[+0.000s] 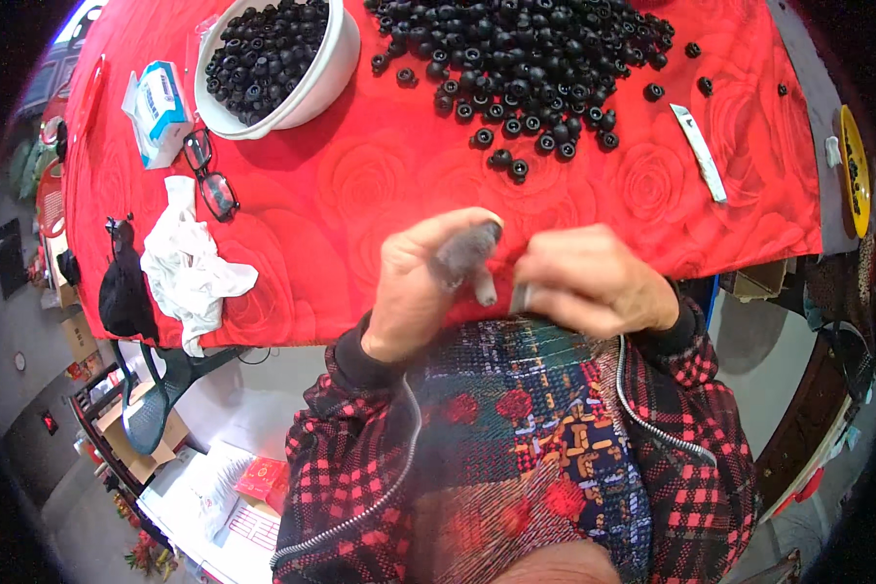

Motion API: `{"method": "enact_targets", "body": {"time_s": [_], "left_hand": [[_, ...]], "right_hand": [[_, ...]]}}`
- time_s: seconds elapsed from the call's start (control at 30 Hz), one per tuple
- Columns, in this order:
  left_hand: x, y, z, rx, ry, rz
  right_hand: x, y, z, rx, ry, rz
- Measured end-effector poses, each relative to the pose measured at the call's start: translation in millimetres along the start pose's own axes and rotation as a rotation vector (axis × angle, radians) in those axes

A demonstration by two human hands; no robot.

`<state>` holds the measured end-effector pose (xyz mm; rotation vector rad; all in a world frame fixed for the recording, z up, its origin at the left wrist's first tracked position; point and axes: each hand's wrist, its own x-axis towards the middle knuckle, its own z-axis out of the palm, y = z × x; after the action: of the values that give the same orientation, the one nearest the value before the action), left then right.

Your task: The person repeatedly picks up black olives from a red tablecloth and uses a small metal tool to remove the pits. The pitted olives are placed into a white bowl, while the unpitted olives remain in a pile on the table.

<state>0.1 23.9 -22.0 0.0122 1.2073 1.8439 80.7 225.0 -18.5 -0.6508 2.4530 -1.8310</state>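
My left hand [406, 282] is raised over the front edge of the red-covered table, its fingers closed around a small dark-grey, fuzzy-looking piece [463, 253]. A pale tip sticks out below it, and what the piece is cannot be made out. Just to the right, my right hand [594, 282] is smeared by motion with its fingers curled in. A small greyish bit shows at its fingertips, too blurred to name. Beyond both hands lies a big heap of small round black parts with holes [526, 78]. Neither hand touches the heap.
A white bowl [336, 73] full of similar black parts stands at the far left. Near it lie a blue-and-white tissue pack [163, 107], black-framed glasses [211, 180], a white cloth [190, 268] and a black pouch [127, 282]. A narrow white packet [699, 156] lies at right.
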Motion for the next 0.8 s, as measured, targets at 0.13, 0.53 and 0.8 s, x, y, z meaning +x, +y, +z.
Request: {"method": "enact_targets", "body": {"time_s": [0.13,0.53,0.8], "left_hand": [[2,-6,-5,-0.086,-0.050,0.014],[-2,-6,-4,-0.065,-0.086,-0.001],[-4,-4,-6,-0.038,-0.098,-0.035]], "right_hand": [[4,-1,-6,-0.087,0.276,0.115],[13,5,4,-0.088,0.237,0.103],[11,5,-1,-0.062,0.176,0.101]]}}
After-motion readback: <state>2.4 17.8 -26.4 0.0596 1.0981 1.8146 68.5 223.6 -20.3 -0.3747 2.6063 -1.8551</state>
